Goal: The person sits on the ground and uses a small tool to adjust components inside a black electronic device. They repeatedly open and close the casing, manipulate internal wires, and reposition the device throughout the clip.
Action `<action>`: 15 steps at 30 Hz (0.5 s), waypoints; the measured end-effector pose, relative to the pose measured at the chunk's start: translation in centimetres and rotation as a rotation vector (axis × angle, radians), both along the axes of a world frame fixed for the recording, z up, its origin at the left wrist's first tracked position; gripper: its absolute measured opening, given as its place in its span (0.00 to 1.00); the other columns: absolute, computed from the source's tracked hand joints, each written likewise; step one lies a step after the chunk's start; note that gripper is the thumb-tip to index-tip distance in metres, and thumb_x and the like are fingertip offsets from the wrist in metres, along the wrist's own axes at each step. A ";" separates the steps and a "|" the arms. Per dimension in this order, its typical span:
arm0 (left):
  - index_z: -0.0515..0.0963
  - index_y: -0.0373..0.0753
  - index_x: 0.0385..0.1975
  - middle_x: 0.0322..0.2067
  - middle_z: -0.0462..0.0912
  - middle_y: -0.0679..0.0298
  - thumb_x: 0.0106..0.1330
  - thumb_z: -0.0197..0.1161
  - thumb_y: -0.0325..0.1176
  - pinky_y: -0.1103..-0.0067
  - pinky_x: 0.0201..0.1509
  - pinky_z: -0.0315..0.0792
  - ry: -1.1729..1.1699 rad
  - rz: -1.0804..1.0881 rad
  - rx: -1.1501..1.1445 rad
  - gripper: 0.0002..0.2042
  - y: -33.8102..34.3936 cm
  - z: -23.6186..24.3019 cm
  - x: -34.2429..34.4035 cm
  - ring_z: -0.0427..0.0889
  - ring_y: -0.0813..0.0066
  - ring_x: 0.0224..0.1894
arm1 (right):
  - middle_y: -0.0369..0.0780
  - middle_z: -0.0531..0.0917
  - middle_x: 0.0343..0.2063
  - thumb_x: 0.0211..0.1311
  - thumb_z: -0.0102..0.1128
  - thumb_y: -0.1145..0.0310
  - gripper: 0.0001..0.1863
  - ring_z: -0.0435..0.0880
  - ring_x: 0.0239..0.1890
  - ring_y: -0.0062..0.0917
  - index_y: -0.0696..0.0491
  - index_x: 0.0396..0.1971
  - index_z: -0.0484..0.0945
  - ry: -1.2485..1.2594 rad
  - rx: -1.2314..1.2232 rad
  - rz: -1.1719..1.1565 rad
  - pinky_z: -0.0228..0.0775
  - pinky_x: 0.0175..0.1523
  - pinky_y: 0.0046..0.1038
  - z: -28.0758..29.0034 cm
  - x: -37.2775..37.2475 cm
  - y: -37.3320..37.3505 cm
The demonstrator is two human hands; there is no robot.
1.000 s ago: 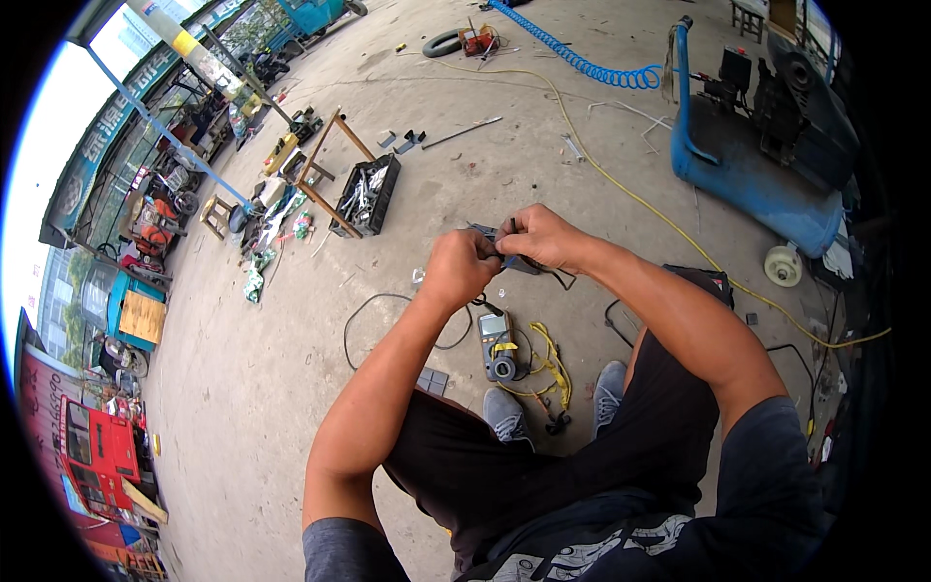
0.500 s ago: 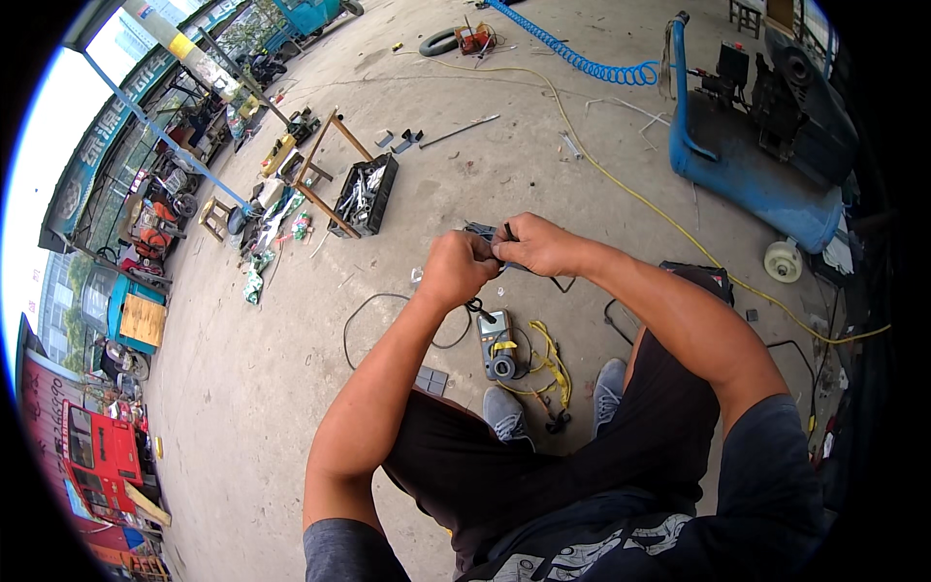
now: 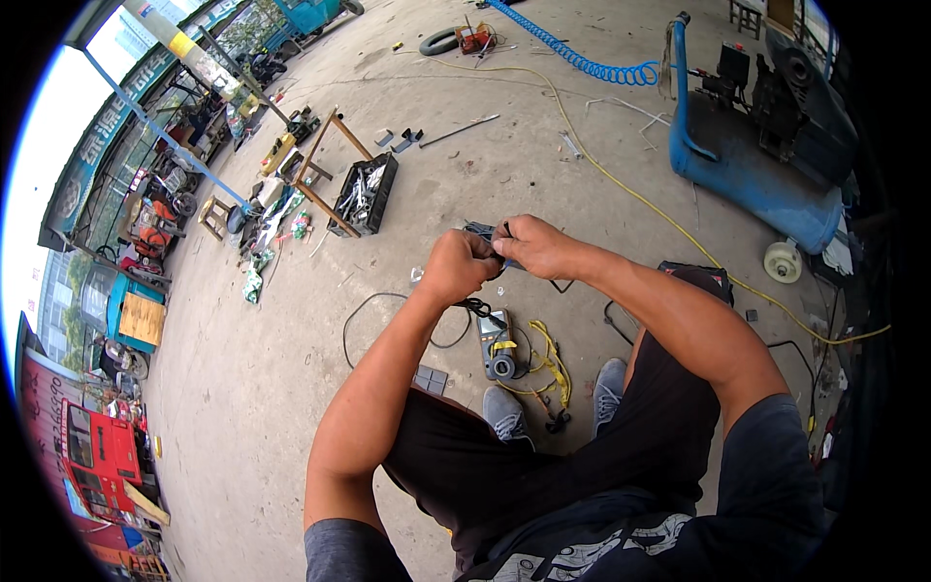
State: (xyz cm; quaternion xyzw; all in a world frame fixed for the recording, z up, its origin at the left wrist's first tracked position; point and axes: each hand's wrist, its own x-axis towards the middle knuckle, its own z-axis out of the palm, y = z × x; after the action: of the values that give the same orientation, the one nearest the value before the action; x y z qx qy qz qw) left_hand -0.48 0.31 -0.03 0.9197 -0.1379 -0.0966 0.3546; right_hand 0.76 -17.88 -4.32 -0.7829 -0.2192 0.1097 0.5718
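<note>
meter (image 3: pixel 496 341) below hands (image 3: pixel 460 266), before shoes (image 3: pixel 508 415)

Ground: I'm looking down on bare grey-brown concrete (image 3: pixel 242 407), littered with small scraps.
Between the feet: my view has a clamp meter (image 3: pixel 487 339) lying face up, yellow leads (image 3: pixel 556 367) tangled just beside it, grey shoes (image 3: pixel 508 419) close by.
Left of the meter: a dark cable (image 3: pixel 346 325) in a loose loop; grey square pieces (image 3: pixel 433 379).
Farther out: I see a black crate (image 3: pixel 381 204) of tools, a metal rod (image 3: pixel 460 131), a tyre (image 3: pixel 440 42).
Right side: a long yellow line (image 3: pixel 829 344) and a blue tank (image 3: pixel 747 199).
Far left: a heap (image 3: pixel 257 264), probably rags and packaging; I can't resolve it.
</note>
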 end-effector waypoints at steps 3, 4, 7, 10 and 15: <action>0.78 0.31 0.18 0.15 0.76 0.65 0.52 0.68 0.28 0.78 0.22 0.70 0.114 0.025 -0.126 0.08 0.0 0.1 0.0 0.74 0.80 0.18 | 0.40 0.80 0.27 0.66 0.53 0.66 0.11 0.76 0.32 0.23 0.59 0.31 0.75 -0.003 0.079 -0.022 0.68 0.40 0.31 -0.8 0.3 0.2; 0.78 0.31 0.17 0.15 0.76 0.64 0.53 0.67 0.28 0.78 0.22 0.71 0.156 0.036 -0.179 0.08 0.1 0.1 0.0 0.76 0.78 0.17 | 0.40 0.80 0.27 0.66 0.53 0.66 0.11 0.75 0.32 0.22 0.59 0.31 0.75 -0.001 0.113 -0.020 0.68 0.40 0.31 -0.9 0.5 0.3; 0.79 0.30 0.21 0.18 0.78 0.64 0.54 0.67 0.26 0.81 0.22 0.72 0.201 0.012 -0.239 0.06 0.4 0.2 0.1 0.77 0.79 0.18 | 0.38 0.79 0.26 0.66 0.53 0.67 0.10 0.74 0.31 0.21 0.59 0.32 0.75 0.006 0.170 -0.014 0.68 0.39 0.30 -1.3 0.7 0.5; 0.80 0.30 0.24 0.18 0.77 0.67 0.56 0.65 0.23 0.82 0.21 0.68 0.227 0.048 -0.254 0.03 0.4 0.4 -0.2 0.76 0.81 0.18 | 0.35 0.78 0.27 0.65 0.54 0.68 0.08 0.72 0.30 0.18 0.58 0.33 0.76 0.021 0.203 0.000 0.67 0.37 0.27 -0.8 0.3 0.4; 0.79 0.28 0.26 0.22 0.80 0.63 0.56 0.65 0.21 0.82 0.23 0.73 0.309 0.084 -0.354 0.03 0.5 0.5 0.1 0.79 0.77 0.19 | 0.31 0.75 0.27 0.65 0.56 0.71 0.05 0.69 0.30 0.13 0.57 0.34 0.76 0.007 0.284 0.086 0.65 0.36 0.21 -0.4 0.2 -0.4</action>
State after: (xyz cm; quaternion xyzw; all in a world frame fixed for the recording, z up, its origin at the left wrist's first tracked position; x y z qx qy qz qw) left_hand -0.43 0.86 0.50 0.8223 -0.0585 -0.1958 0.5311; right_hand 0.96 -18.27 -4.74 -0.6834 -0.2640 0.1048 0.6725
